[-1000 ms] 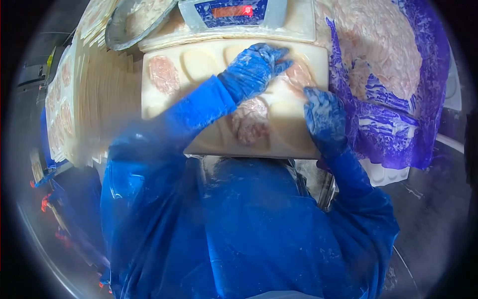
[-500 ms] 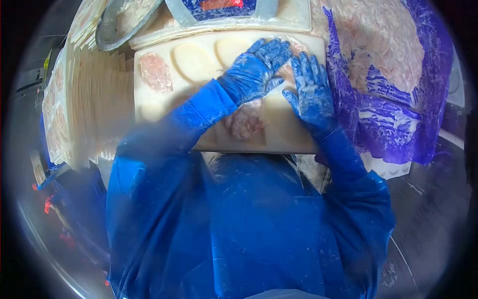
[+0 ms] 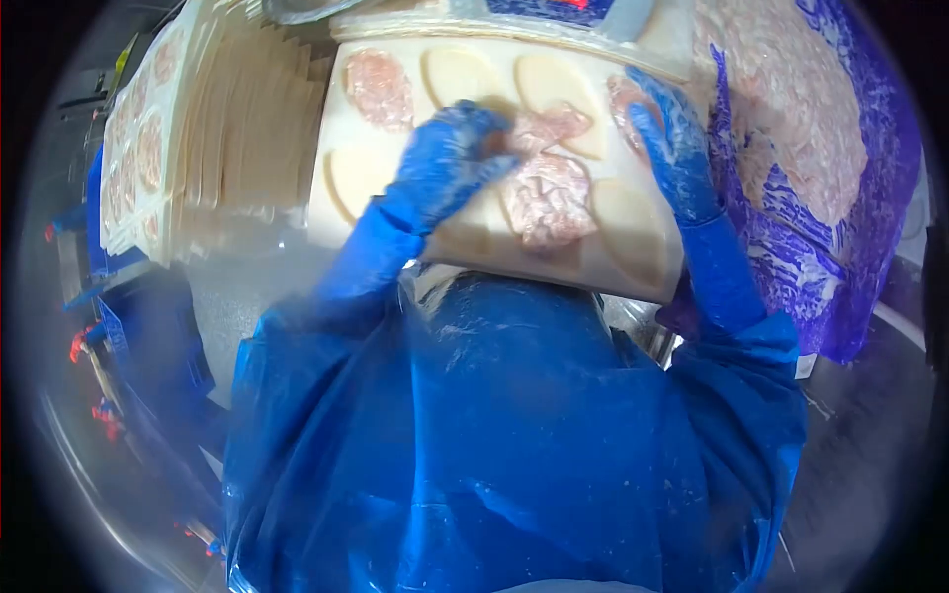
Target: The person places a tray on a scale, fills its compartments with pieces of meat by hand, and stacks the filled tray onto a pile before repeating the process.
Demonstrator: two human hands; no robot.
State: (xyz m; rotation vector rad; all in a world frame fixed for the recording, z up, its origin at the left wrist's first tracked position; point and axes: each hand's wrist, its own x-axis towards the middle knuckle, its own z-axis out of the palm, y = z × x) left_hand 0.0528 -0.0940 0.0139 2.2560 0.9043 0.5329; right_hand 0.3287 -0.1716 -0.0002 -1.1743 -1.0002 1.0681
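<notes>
A cream board (image 3: pixel 474 212) with oval hollows lies before me. My left hand (image 3: pixel 445 163), in a blue glove, curls over its middle, fingers and thumb closed around the end of a strip of raw minced meat (image 3: pixel 554 127). Just below that strip sits a larger lump of minced meat (image 3: pixel 551 201). At the board's right side, my right hand (image 3: pixel 672 138) is open, its fingers stretched out along the edge of a meat-filled hollow (image 3: pixel 627 111). Another filled oval (image 3: pixel 379 89) shows at the upper left; several other hollows are bare.
To the right, a big mound of minced meat (image 3: pixel 801 109) rests on purple plastic sheeting (image 3: pixel 791 282). A stack of thin boards (image 3: pixel 247 119) stands at the left, with meat ovals on its outer face. Behind the board are more stacked boards (image 3: pixel 494 28) and a metal rim (image 3: pixel 306 10).
My hands have parted: the left moved left and curled around meat, while the right stays by the right hollow. The view has shifted, and the board appears farther right and tilted.
</notes>
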